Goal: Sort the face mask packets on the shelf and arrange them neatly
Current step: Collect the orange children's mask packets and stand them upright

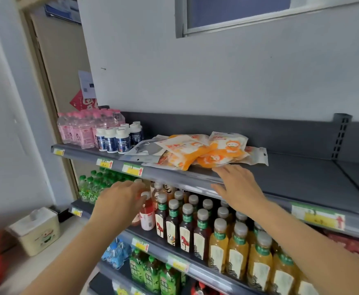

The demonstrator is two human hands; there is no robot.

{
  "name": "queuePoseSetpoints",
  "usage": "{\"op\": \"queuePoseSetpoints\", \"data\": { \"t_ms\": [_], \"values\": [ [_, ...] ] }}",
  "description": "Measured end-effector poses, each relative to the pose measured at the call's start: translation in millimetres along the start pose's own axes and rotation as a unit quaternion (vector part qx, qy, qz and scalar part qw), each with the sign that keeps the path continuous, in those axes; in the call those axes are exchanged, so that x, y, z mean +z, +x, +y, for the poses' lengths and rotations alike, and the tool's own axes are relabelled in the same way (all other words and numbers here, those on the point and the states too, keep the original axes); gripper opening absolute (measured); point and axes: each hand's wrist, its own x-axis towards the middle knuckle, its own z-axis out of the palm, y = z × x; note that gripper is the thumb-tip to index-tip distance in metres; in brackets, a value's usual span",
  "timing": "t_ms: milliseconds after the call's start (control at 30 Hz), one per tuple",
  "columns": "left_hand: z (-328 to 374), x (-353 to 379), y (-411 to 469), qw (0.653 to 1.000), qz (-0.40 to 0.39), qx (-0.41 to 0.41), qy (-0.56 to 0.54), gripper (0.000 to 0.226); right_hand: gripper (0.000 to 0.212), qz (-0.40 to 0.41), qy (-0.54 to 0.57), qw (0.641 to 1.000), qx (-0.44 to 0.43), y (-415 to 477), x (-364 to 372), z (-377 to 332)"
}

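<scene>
A loose heap of orange-and-white face mask packets point(204, 151) lies on the grey top shelf point(291, 173), overlapping at odd angles. A grey-and-white packet point(146, 150) sticks out at the heap's left side. My right hand point(238, 184) is over the shelf's front edge just below the heap, fingers spread and straight, its fingertips close to the nearest orange packet; whether they touch it is unclear. My left hand point(121, 199) hovers lower, in front of the drinks shelf, fingers loosely curled and holding nothing.
White-capped dark blue bottles point(119, 139) and pink water bottles point(80, 130) stand at the top shelf's left end. Rows of drink bottles point(217, 231) fill the shelf below. A cream bin point(38, 231) sits on the floor at left. The top shelf right of the heap is bare.
</scene>
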Motion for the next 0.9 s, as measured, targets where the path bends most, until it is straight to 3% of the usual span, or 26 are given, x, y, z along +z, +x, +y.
{"op": "queuePoseSetpoints", "data": {
  "t_ms": [133, 400, 567, 733, 833, 900],
  "values": [
    [-26, 17, 13, 1.000, 0.008, 0.017, 0.015, 0.025, 0.054, -0.002, 0.004, 1.000, -0.027, 34, 16, -24],
    [-60, 48, 69, 1.000, -0.008, 0.018, 0.008, 0.045, 0.055, 0.053, 0.037, 0.996, -0.063, 125, 39, -68],
    [-78, 71, 135, 0.997, -0.071, 0.003, 0.004, 0.064, 0.062, 0.067, -0.002, 0.996, -0.052, 196, 66, -93],
    [-105, 107, 185, 0.977, -0.209, 0.024, 0.041, 0.102, 0.069, -0.040, -0.037, 0.997, -0.056, 256, 91, -118],
    [-127, 123, 194, 0.974, -0.222, 0.048, 0.008, 0.130, 0.067, -0.130, -0.014, 0.991, -0.035, 266, 103, -125],
    [-141, 126, 198, 0.975, -0.209, 0.059, -0.048, 0.128, 0.071, -0.168, -0.028, 0.985, -0.022, 268, 109, -129]
  ]
}}
